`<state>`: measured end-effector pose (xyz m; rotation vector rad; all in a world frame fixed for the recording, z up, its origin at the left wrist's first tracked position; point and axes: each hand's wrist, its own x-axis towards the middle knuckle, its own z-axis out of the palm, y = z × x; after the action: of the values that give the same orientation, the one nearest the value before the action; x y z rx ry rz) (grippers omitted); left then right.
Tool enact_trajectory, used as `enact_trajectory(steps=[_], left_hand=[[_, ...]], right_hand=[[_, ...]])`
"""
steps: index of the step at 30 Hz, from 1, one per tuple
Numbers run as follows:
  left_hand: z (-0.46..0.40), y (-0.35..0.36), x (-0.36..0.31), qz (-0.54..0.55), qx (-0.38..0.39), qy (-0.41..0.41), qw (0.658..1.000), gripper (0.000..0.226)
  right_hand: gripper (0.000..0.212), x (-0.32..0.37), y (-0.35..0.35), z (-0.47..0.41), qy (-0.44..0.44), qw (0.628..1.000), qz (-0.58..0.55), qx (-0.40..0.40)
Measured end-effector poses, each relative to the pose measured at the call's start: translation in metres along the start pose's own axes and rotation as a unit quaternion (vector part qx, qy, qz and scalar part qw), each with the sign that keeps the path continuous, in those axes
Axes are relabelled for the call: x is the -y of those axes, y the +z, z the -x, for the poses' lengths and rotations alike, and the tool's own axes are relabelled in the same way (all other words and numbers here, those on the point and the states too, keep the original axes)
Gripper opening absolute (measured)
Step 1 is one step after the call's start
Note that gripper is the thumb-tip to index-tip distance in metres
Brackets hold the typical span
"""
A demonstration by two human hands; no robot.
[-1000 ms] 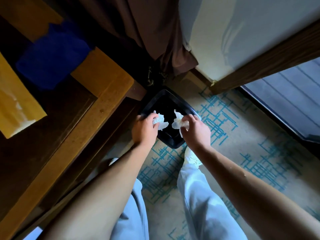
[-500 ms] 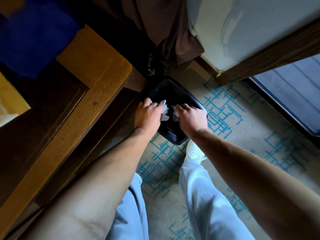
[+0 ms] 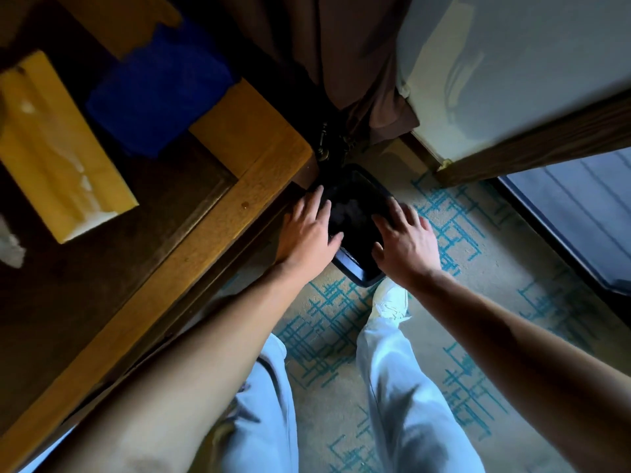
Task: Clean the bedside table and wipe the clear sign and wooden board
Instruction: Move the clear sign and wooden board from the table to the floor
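The wooden bedside table (image 3: 218,233) fills the left, with a dark inset top and a lighter rim. On it lie a yellow wooden board (image 3: 65,145) and a dark blue cloth (image 3: 160,87). A black waste bin (image 3: 358,230) stands on the carpet by the table's corner. My left hand (image 3: 310,233) hovers over the bin's left edge, fingers spread and empty. My right hand (image 3: 406,244) hovers over its right edge, also spread and empty. Faint pale scraps show inside the dark bin. I cannot make out the clear sign.
A brown curtain (image 3: 341,63) hangs behind the bin. A pale wall (image 3: 512,63) with a wooden frame (image 3: 546,145) runs at the right. Patterned beige and teal carpet (image 3: 495,268) covers the floor. A white crumpled scrap (image 3: 10,247) lies at the table's left edge.
Both hands held white crumpled tissues over the bin; now the fingers are spread and the tissues are gone from them, dropped inside the bin.
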<state>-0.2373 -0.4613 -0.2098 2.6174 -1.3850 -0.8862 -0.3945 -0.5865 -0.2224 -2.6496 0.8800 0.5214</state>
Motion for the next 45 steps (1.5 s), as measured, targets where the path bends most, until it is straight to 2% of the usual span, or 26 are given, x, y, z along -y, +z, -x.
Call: enact_trajectory(steps=[3,7,9,11,16,19,23,26,28,31,35,41,45], left_hand=[[0.032,-0.044,0.008,0.039,-0.067,0.022,0.997,0.061],[0.082,-0.099,0.037,0.148,-0.095,0.078,0.981,0.036],[0.105,-0.127,0.053,0.142,-0.129,0.090,0.977,0.019],[0.129,-0.153,0.073,0.131,-0.173,0.076,0.973,0.012],[0.192,-0.187,0.152,0.116,-0.245,-0.051,0.961,0.015],[0.229,-0.195,0.206,0.101,-0.279,-0.141,0.945,0.019],[0.276,-0.220,0.279,0.064,-0.324,-0.242,0.912,0.027],[0.297,-0.237,0.328,0.020,-0.326,-0.289,0.900,0.018],[0.304,-0.243,0.356,-0.006,-0.332,-0.288,0.898,0.019],[0.303,-0.241,0.396,-0.039,-0.317,-0.296,0.900,0.033],[0.295,-0.228,0.433,-0.069,-0.223,-0.325,0.917,0.058],[0.286,-0.222,0.443,-0.065,-0.217,-0.326,0.918,0.045],[0.285,-0.224,0.451,-0.047,-0.222,-0.321,0.920,0.040]], right_hand=[[0.065,0.003,-0.038,0.013,0.004,1.000,0.017,-0.004],[0.065,0.023,-0.092,0.026,-0.003,0.999,-0.002,-0.047],[0.063,0.042,-0.117,0.027,-0.018,0.997,-0.018,-0.076],[0.055,0.068,-0.138,0.025,-0.052,0.992,-0.025,-0.111],[0.032,0.156,-0.172,0.008,-0.146,0.973,-0.065,-0.165],[0.036,0.210,-0.179,-0.007,-0.199,0.963,-0.072,-0.165],[0.040,0.278,-0.174,-0.039,-0.216,0.965,-0.048,-0.140],[0.048,0.319,-0.167,-0.061,-0.212,0.972,0.000,-0.099],[0.053,0.344,-0.162,-0.072,-0.214,0.972,0.025,-0.090],[0.056,0.369,-0.157,-0.090,-0.206,0.973,0.053,-0.092],[0.063,0.387,-0.153,-0.118,-0.166,0.978,0.094,-0.082],[0.057,0.400,-0.152,-0.137,-0.110,0.985,0.088,-0.104],[0.044,0.401,-0.152,-0.137,-0.111,0.984,0.073,-0.118]])
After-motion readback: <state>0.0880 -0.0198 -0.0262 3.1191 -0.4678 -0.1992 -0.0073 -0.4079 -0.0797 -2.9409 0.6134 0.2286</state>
